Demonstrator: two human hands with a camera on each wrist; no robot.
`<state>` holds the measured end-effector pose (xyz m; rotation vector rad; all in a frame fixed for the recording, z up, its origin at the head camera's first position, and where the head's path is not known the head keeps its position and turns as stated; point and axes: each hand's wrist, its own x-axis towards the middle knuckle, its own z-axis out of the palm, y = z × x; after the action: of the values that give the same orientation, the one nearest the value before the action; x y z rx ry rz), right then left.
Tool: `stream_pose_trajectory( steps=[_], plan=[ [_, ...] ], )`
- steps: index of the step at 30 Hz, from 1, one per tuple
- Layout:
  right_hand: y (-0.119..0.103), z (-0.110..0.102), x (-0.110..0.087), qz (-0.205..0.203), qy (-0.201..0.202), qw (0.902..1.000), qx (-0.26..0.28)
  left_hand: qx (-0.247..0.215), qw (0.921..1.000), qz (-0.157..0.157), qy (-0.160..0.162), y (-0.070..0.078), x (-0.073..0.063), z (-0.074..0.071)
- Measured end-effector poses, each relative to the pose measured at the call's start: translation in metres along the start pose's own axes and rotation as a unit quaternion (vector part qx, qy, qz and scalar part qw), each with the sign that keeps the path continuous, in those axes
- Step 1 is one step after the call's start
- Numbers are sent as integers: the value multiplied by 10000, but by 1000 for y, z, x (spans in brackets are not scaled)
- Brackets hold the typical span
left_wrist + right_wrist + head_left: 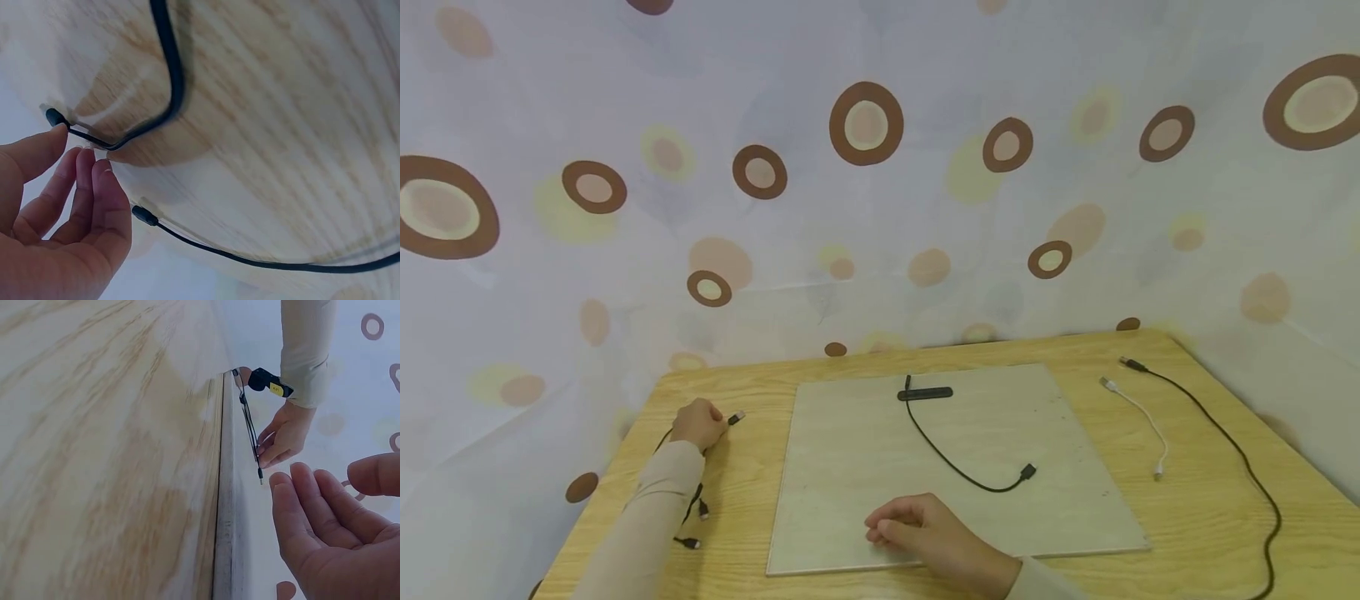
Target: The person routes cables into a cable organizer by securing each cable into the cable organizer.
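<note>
My left hand point(698, 423) is at the left of the table, fingertips and thumb on a black USB cable point(137, 131). Its plug point(737, 418) pokes out past the fingers. Below the sleeve show two small black connectors point(703, 509), and another black cable end point(145, 215) lies under the fingers in the left wrist view. Loosely curled and holding nothing, my right hand point(936, 533) hovers over the front edge of the pale board point(850, 483). On that board a short black cable point(951, 465) runs in a curve beside a flat black strip point(925, 393).
Right of the board, a short white USB cable point(1144, 410) lies on the wooden table point(1112, 575). A long black cable point(1232, 446) curves along the table's right side. Behind the table hangs a dotted white sheet point(925, 208).
</note>
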<state>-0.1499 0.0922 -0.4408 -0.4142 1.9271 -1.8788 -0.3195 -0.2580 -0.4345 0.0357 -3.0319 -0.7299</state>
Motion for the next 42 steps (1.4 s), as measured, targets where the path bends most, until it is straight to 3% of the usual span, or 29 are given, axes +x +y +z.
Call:
stream_pose_trajectory(
  steps=[8,16,27,36,42],
  plan=[
    [2,2,2,93,22,10000,-27,185,9997,125,90,6,-4,-1],
    [2,2,2,67,9,9999,-139,232,9996,73,133,2,0,7],
    [1,2,4,63,-20,9999,-141,309,9993,162,-150,5,-1,4],
    [-4,5,8,46,32,9999,-94,18,9999,70,-129,1,6,6],
    [-8,10,12,-82,22,10000,-10,-415,9991,18,-107,-3,11,6]
  ],
)
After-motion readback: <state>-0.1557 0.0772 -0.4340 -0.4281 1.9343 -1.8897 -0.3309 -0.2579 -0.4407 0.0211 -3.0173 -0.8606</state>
